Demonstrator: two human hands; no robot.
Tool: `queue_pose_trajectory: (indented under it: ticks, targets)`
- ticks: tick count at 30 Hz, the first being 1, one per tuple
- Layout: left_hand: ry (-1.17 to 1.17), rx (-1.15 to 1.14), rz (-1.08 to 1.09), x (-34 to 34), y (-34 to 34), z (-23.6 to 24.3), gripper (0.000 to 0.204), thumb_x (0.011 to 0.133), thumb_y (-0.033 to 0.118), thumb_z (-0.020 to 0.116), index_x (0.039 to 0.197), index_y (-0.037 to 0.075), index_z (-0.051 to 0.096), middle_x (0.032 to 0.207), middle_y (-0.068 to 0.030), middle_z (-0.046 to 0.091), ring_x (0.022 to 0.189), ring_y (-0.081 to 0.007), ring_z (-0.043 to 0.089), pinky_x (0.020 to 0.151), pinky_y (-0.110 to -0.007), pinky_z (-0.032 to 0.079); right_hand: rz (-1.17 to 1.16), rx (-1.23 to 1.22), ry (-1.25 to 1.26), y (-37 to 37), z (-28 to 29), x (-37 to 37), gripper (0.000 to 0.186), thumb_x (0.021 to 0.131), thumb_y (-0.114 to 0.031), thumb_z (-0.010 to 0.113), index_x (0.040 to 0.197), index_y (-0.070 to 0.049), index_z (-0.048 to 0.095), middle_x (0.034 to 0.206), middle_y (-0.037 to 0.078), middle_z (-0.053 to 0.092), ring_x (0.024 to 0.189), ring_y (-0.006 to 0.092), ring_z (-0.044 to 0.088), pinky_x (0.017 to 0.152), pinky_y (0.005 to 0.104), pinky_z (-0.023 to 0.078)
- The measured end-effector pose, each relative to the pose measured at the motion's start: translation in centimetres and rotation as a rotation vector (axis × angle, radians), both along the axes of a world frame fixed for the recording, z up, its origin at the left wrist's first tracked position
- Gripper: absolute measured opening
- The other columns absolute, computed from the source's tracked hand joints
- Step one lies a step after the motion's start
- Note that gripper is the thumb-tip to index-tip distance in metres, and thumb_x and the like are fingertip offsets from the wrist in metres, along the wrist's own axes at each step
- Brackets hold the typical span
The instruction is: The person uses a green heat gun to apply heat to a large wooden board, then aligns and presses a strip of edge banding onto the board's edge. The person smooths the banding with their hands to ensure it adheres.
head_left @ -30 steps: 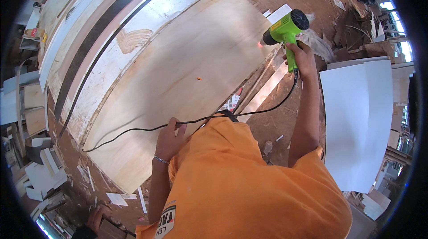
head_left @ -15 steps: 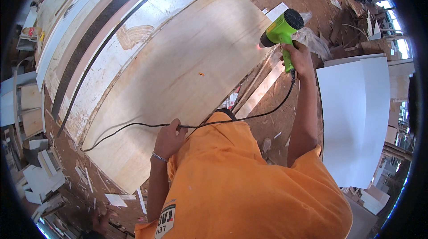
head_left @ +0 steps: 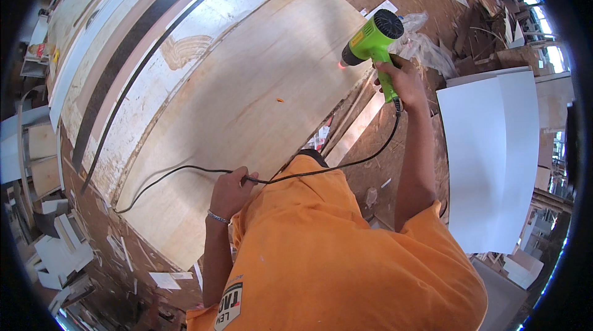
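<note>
My right hand (head_left: pixel 403 80) is wrapped round the handle of a green heat gun (head_left: pixel 375 39). Its dark nozzle glows red at the tip and points left, over the right part of a pale plywood sheet (head_left: pixel 247 77). A black power cord (head_left: pixel 364 159) hangs from the handle's base and loops left across my front. Close to the sheet's near edge, my left hand (head_left: pixel 231 191) grips that cord between its fingers. From there the cord runs on over the plywood to its left edge. A small orange scrap (head_left: pixel 280 100) lies mid-sheet.
Long strips and boards, including a black strip (head_left: pixel 133 62), lie beyond the plywood on the left. White panels (head_left: pixel 479 164) stand at the right. Crumpled clear plastic (head_left: pixel 426 43) sits past the heat gun. Offcuts (head_left: pixel 62 250) litter the brown floor at lower left.
The heat gun in my right hand has shifted slightly left, its nozzle still over the plywood. My left hand keeps its hold on the cord. A dark hand shape at lower left has gone from view.
</note>
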State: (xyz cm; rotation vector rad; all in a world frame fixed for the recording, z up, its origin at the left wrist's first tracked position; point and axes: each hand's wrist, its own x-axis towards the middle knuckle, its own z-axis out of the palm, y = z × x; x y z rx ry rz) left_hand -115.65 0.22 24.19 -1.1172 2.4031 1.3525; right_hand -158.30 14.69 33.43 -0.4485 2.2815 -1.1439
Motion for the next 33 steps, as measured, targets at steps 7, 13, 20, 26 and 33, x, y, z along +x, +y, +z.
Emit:
queue_pose_trajectory:
  ticks: [7, 13, 20, 26, 33]
  targets:
    - [0.042, -0.018, -0.039, 0.5, 0.2, -0.4, 0.038, 0.100, 0.032, 0.069, 0.081, 0.000, 0.060, 0.079, -0.0151, 0.075, 0.067, -0.0326, 0.068, 0.064, -0.042, 0.049, 0.013, 0.064, 0.044, 1.9, -0.4, 0.4, 0.047, 0.092, -0.026, 0.071, 0.124, 0.009, 0.066, 0.088, 0.013, 0.071, 0.071, 0.0200, 0.072, 0.061, 0.0322, 0.054]
    - [0.066, -0.041, -0.037, 1.6, 0.7, -0.5, 0.039, 0.099, 0.033, 0.068, 0.080, 0.001, 0.058, 0.068, -0.0187, 0.063, 0.065, -0.0392, 0.063, 0.061, -0.047, 0.047, -0.008, 0.032, 0.016, 2.1, 0.1, 3.0, 0.042, 0.091, -0.025, 0.070, 0.117, 0.009, 0.068, 0.085, 0.014, 0.070, 0.070, 0.0202, 0.072, 0.061, 0.0329, 0.054]
    - [0.039, -0.084, -0.017, 3.8, 1.4, -0.1, 0.040, 0.098, 0.035, 0.068, 0.080, 0.001, 0.057, 0.065, -0.0200, 0.059, 0.064, -0.0418, 0.061, 0.061, -0.049, 0.046, 0.039, -0.023, -0.018, -0.1, -0.3, 4.9, 0.048, 0.090, -0.025, 0.072, 0.122, 0.010, 0.067, 0.089, 0.014, 0.071, 0.070, 0.0207, 0.072, 0.062, 0.0339, 0.055]
    - [0.056, -0.031, 0.079, 5.6, 2.3, 0.3, 0.041, 0.100, 0.034, 0.068, 0.081, 0.000, 0.057, 0.067, -0.0221, 0.060, 0.065, -0.0421, 0.061, 0.061, -0.048, 0.046, 0.082, -0.008, 0.004, -0.7, 0.3, 6.9, 0.045, 0.089, -0.023, 0.071, 0.120, 0.010, 0.067, 0.089, 0.014, 0.071, 0.069, 0.0207, 0.072, 0.060, 0.0330, 0.055]
    - [0.104, -0.032, 0.115, 6.8, 2.7, -0.2, 0.038, 0.099, 0.031, 0.070, 0.083, -0.001, 0.059, 0.068, -0.0234, 0.059, 0.064, -0.0413, 0.061, 0.061, -0.047, 0.046, 0.057, 0.063, 0.054, 1.7, -0.5, 7.4, 0.046, 0.090, -0.023, 0.071, 0.122, 0.009, 0.067, 0.090, 0.013, 0.071, 0.069, 0.0204, 0.072, 0.061, 0.0325, 0.055]
